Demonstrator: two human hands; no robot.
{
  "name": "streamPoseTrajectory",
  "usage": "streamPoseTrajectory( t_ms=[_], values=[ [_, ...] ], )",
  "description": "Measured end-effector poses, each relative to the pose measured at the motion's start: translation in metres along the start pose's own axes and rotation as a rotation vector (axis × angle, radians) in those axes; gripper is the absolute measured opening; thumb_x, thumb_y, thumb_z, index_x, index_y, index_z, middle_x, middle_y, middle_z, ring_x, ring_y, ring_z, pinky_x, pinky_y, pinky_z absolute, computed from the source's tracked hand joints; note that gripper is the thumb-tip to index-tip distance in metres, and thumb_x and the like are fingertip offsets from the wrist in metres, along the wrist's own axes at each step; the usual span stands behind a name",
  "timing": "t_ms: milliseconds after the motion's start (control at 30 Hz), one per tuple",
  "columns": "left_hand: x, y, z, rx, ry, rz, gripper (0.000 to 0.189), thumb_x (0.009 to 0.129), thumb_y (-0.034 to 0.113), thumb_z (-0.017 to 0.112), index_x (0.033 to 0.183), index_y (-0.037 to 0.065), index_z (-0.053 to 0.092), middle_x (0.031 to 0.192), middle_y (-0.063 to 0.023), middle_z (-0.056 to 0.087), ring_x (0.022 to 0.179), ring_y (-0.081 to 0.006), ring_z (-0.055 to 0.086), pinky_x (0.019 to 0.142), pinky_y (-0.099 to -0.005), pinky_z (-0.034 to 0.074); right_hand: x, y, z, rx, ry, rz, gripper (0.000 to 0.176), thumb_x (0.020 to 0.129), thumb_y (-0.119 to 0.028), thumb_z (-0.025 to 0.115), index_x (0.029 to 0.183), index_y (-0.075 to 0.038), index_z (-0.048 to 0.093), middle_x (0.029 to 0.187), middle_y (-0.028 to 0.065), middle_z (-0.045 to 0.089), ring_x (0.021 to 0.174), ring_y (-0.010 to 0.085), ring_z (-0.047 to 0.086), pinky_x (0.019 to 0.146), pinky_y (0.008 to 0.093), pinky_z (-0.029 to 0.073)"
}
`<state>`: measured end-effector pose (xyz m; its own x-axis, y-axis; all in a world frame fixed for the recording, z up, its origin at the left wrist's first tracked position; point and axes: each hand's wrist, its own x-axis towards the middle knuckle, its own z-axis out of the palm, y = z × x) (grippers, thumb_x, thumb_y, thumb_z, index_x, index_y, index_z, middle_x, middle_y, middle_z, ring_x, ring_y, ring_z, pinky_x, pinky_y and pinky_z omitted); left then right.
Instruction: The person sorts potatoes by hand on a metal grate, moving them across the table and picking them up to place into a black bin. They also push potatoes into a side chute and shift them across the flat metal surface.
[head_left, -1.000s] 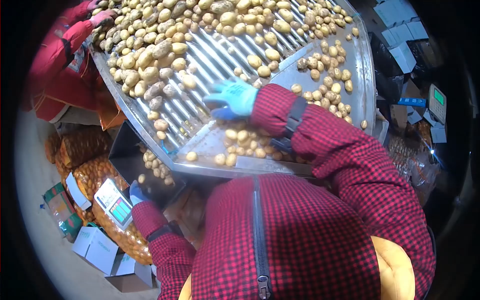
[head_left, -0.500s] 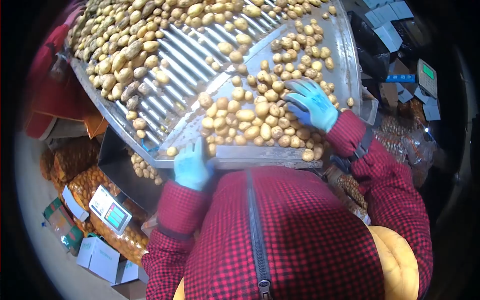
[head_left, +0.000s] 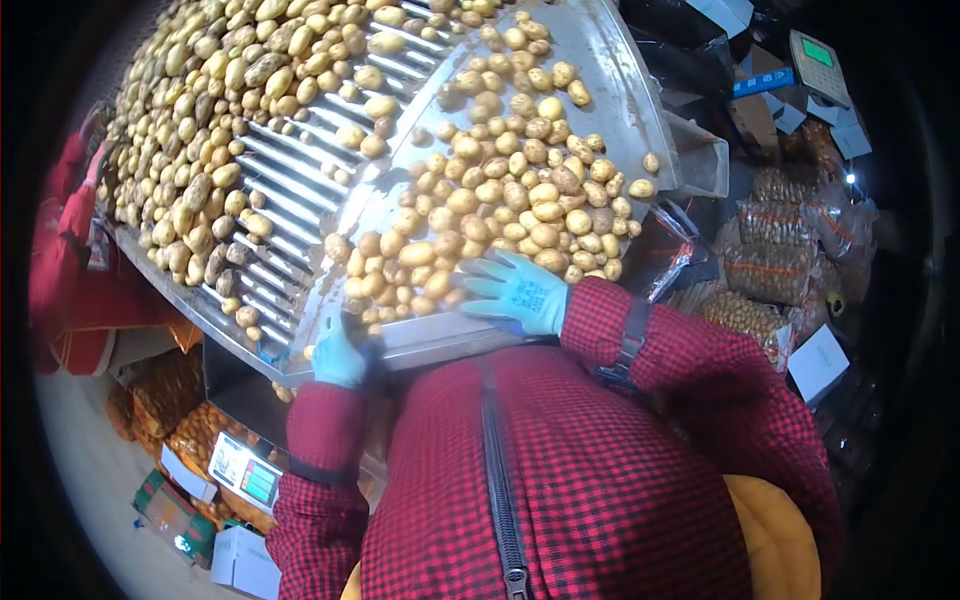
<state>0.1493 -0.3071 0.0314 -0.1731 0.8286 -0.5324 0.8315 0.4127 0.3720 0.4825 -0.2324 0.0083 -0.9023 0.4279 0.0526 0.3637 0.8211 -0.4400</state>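
Head view: the right hand has drawn back from the far right of the heap to the centre of the frame. It now lies palm down, fingers spread and released, on the nearest potatoes. These sit heaped on the flat metal tray, crowding its near rim more densely than half a second ago, so the sweep looks to have raked them toward the person.

The left hand stays at the near rim, lower left of centre; whether its fingers clamp the edge cannot be told. More potatoes ride the rollers at upper left, beside a co-worker's red sleeve. A scale sits at lower left.
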Motion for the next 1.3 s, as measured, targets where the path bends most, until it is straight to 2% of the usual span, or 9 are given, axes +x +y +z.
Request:
streamPoseTrajectory(
  t_ms=[133,300,567,667,700,867,1000,1167,1300],
  values=[
    [0.007,-0.054,0.039,-0.293,0.239,0.14,0.041,0.079,0.02,0.076,0.113,0.003,0.058,0.107,-0.017,0.061,0.102,-0.0356,0.06,0.087,-0.0442,0.049,-0.01,0.017,0.003,-0.047,0.007,-0.029,0.043,0.088,-0.029,0.06,0.13,-0.024,0.059,0.154,0.0066,0.042,0.14,0.0274,0.04,0.114,0.0558,0.03],
    [0.034,-0.005,0.027,-0.286,0.486,-0.053,0.049,0.087,0.032,0.072,0.12,0.001,0.054,0.114,-0.02,0.058,0.107,-0.0358,0.057,0.093,-0.0463,0.046,-0.029,0.027,-0.026,-0.139,-0.025,0.04,0.035,0.086,-0.031,0.065,0.119,-0.022,0.065,0.146,0.0067,0.051,0.138,0.0272,0.043,0.114,0.0561,0.03],
    [0.056,0.094,0.011,-0.015,0.215,0.084,0.061,0.089,0.018,0.066,0.144,0.011,0.043,0.117,-0.0272,0.061,0.11,-0.0436,0.06,0.096,-0.0488,0.048,-0.077,0.039,-0.046,-0.303,-0.104,0.185,0.038,0.084,-0.033,0.066,0.122,-0.027,0.065,0.143,0.0085,0.051,0.139,0.0314,0.041,0.116,0.0577,0.025],
    [0.069,0.089,0.033,0.014,0.113,0.237,0.068,0.089,0.022,0.062,0.15,0.014,0.034,0.135,-0.0314,0.046,0.116,-0.0483,0.055,0.099,-0.0507,0.046,-0.097,0.048,-0.045,-0.25,-0.04,0.346,0.038,0.086,-0.031,0.064,0.122,-0.02,0.064,0.144,0.0118,0.049,0.138,0.0339,0.04,0.115,0.0587,0.024],
    [0.057,0.114,0.024,-0.008,-0.074,0.116,0.07,0.089,0.02,0.061,0.151,0.011,0.03,0.137,-0.0321,0.043,0.12,-0.0491,0.051,0.1,-0.051,0.045,-0.107,0.054,-0.042,-0.247,-0.01,0.383,0.038,0.086,-0.03,0.064,0.122,-0.019,0.064,0.145,0.0124,0.048,0.138,0.0346,0.039,0.115,0.059,0.024],
    [0.051,0.158,0.06,-0.05,-0.006,0.121,0.07,0.093,0.02,0.053,0.152,-0.001,0.023,0.144,-0.0341,0.036,0.127,-0.0493,0.046,0.106,-0.0517,0.04,-0.144,0.068,-0.042,-0.327,-0.053,0.468,0.041,0.093,-0.039,0.056,0.126,-0.017,0.063,0.151,0.0114,0.043,0.141,0.0363,0.034,0.117,0.0608,0.016],
    [0.062,0.162,0.096,-0.014,0.055,0.273,0.084,0.086,0.023,0.062,0.152,-0.002,0.017,0.133,-0.0352,0.045,0.11,-0.0492,0.057,0.092,-0.053,0.049,-0.156,0.064,-0.046,-0.263,0.06,0.514,0.033,0.09,-0.033,0.062,0.117,-0.015,0.067,0.14,0.0123,0.054,0.131,0.0355,0.046,0.113,0.0551,0.03],
    [0.041,0.215,0.092,-0.179,-0.014,0.264,0.093,0.087,0.041,0.065,0.146,-0.015,0.021,0.133,-0.0378,0.049,0.121,-0.0485,0.053,0.107,-0.0484,0.04,-0.135,0.081,-0.073,-0.159,0.383,0.694,0.028,0.089,-0.03,0.067,0.111,-0.013,0.07,0.117,0.0107,0.069,0.109,0.0324,0.064,0.094,0.0444,0.049],
    [0.022,0.237,0.078,-0.278,-0.15,0.403,0.086,0.089,0.039,0.066,0.15,-0.007,0.025,0.141,-0.0353,0.044,0.122,-0.0487,0.053,0.105,-0.0485,0.042,-0.046,0.093,-0.09,-0.046,0.356,0.673,0.037,0.092,-0.036,0.062,0.121,-0.015,0.067,0.112,0.0115,0.07,0.101,0.0315,0.066,0.088,0.0434,0.051]
  ],
)
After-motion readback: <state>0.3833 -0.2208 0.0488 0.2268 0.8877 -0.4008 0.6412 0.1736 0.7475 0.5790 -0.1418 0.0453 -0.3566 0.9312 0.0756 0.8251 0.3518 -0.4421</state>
